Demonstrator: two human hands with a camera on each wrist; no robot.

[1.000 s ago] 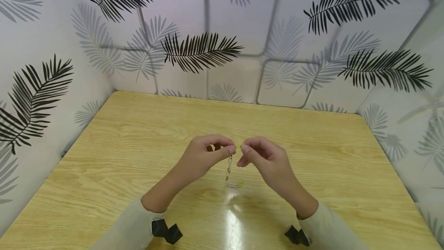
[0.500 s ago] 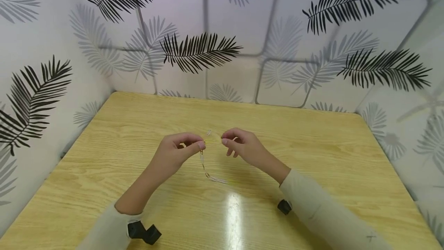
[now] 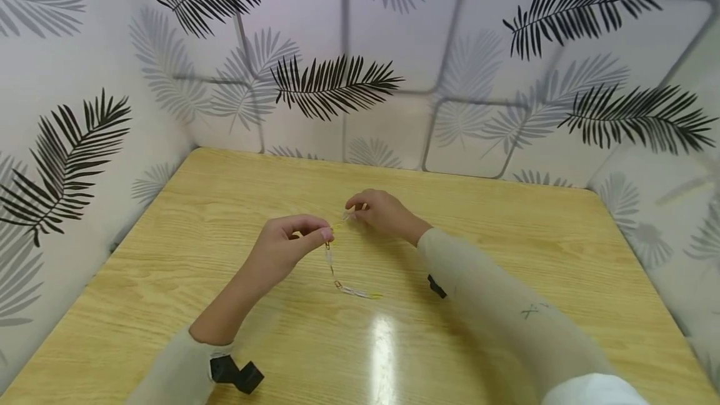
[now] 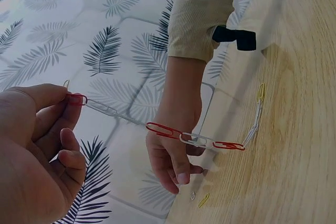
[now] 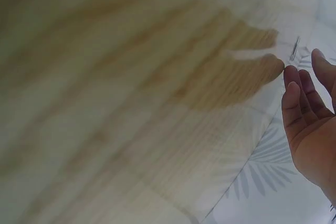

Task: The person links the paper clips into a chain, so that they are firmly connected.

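My left hand (image 3: 292,239) pinches one end of a paper clip chain (image 4: 166,131) between thumb and index finger. Red and white links alternate along it, and a yellow clip tip shows above the pinching fingers. The chain hangs from the fingertips, and its far end with a yellow clip (image 3: 375,296) lies along the table. My right hand (image 3: 382,212) reaches forward, its fingertips beside a loose white paper clip (image 3: 349,215) on the table. In the right wrist view, thumb and fingers stand apart with the white clip (image 5: 295,48) just beyond them.
Another loose yellow paper clip (image 4: 203,200) lies on the table near the white one. The wooden table (image 3: 225,192) ends at a wall (image 3: 388,124) with a leaf pattern. Dark blocks (image 3: 236,375) are fixed at both cuffs.
My hands, earlier close together over the chain, have moved apart. The left went leftward with the chain and then stayed; the right travelled forward and left to the loose white paper clip.
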